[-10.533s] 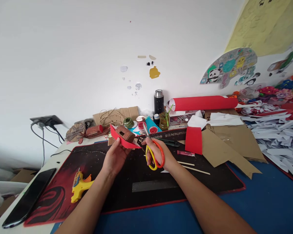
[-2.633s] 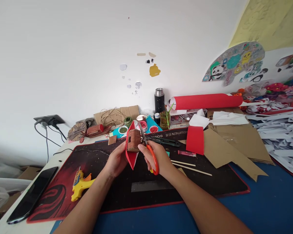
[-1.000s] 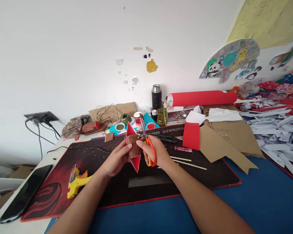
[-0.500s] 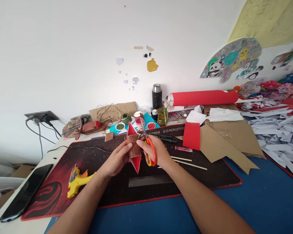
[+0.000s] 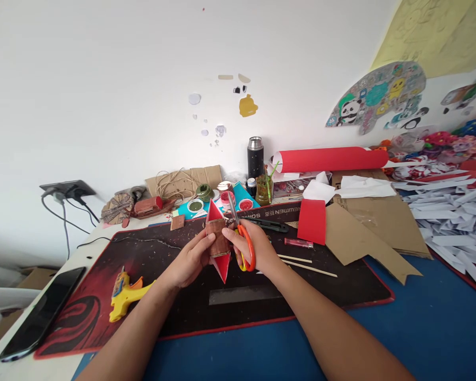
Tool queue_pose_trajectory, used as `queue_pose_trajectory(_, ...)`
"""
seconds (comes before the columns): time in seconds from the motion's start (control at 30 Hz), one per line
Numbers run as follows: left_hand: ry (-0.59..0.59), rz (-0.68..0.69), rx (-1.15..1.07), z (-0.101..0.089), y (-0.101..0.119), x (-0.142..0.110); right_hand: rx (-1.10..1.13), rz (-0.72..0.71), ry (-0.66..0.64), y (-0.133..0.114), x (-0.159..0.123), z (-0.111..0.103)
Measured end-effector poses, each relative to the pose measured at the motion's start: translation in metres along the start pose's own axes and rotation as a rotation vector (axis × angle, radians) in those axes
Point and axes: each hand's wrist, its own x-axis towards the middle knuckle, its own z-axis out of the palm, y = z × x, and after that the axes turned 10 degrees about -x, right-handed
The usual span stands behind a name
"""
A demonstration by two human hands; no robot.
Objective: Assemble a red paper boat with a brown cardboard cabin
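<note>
Both hands hold a small paper craft piece [image 5: 218,239], a brown band around its middle and red pointed ends with white edges above and below. My left hand [image 5: 194,256] grips the band's left side, thumb pressed on its front. At the right side, my right hand [image 5: 254,244] pinches the band with its thumb. Scissors with orange and yellow handles [image 5: 249,248] hang on the right hand, their blades pointing up and away. Below the hands a clear ruler [image 5: 241,295] lies on the black and red desk mat [image 5: 190,317].
To the left are a yellow glue gun [image 5: 122,301] and a black phone [image 5: 43,312]. Paint pots [image 5: 195,205], a thermos [image 5: 255,159] and a red paper roll [image 5: 329,160] stand at the back. Right lie thin sticks [image 5: 307,265], red card [image 5: 311,221], cardboard [image 5: 365,238] and white paper strips [image 5: 452,222].
</note>
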Motion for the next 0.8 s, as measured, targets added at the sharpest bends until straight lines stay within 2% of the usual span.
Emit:
queue_pose_trajectory(0.4, 0.041, 0.011, -0.013, 0.0010, 0.0008, -0.0004, 0.011, 0.004, -0.003, 0.0012, 0.0002, 0.0001)
queue_pose_trajectory(0.6, -0.033, -0.023, -0.046, -0.0003, 0.0041, 0.0013, 0.071, 0.015, -0.010, -0.0009, 0.0008, -0.0005)
queue_pose_trajectory(0.8, 0.055, 0.019, -0.036, 0.0001, 0.0040, 0.0024, 0.067, 0.020, -0.003, -0.0018, 0.0019, -0.0013)
